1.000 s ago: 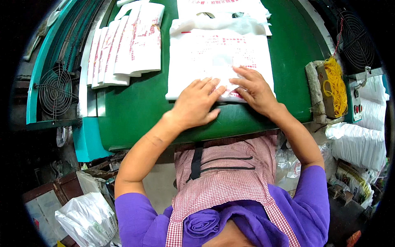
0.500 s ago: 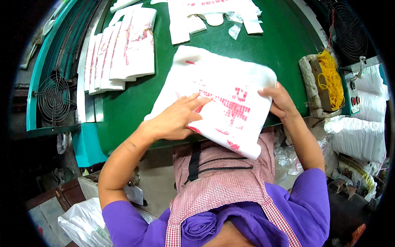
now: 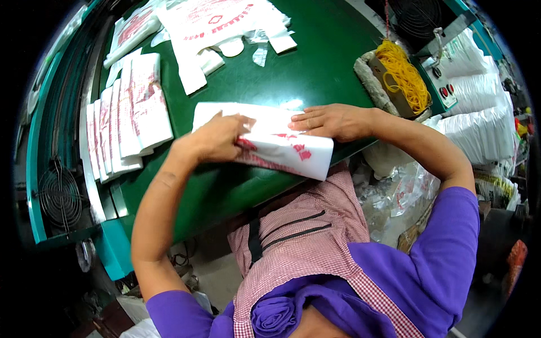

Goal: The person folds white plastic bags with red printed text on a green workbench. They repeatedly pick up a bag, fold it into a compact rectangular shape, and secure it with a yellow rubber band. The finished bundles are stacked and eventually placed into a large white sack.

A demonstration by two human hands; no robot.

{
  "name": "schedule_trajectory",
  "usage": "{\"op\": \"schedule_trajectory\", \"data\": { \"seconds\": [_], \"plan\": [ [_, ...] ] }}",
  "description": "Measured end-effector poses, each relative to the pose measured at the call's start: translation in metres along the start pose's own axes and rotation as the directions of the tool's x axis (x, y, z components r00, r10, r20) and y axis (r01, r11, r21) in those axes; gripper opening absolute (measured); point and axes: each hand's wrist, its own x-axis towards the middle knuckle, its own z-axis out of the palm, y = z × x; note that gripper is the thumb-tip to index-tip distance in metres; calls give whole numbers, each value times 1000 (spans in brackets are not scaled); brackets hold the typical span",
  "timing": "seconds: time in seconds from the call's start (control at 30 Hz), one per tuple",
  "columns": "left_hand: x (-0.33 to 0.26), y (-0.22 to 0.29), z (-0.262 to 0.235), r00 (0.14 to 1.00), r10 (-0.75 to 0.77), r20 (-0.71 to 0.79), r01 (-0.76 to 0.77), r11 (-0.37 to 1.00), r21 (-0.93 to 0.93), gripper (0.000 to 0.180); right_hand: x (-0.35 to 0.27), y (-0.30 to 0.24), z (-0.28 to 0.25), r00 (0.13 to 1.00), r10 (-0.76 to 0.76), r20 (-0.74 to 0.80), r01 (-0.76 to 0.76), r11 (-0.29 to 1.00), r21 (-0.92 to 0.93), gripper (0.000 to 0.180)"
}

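The white bag bundle (image 3: 313, 151), spread broader half a second ago, lies folded narrow on the green table (image 3: 332, 67), one corner reaching past the front edge. The left hand (image 3: 217, 138) curls half-closed over it, grip unclear; the right hand (image 3: 338, 121) rests straight fingers on top. Bare green separates it from bags (image 3: 217, 25) beyond.

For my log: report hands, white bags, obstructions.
Left hand, right hand: both on folded white bags. Bags by green tabletop's near edge. Other folded bags left, not blocking.
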Motion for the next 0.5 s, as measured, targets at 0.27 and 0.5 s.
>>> {"op": "schedule_trajectory", "data": {
  "seconds": [0.27, 0.5],
  "plan": [
    [-22, 50, 31, 987, -143, -75, 135, 986, -102, 56, 17, -98, -16, 879, 475, 39, -473, 858, 203, 65],
    [-36, 17, 34, 892, -414, -183, 371, 900, -230, 31, 13, -55, 1, 727, 676, -122, -634, 729, 260, 33]
  ]
}}
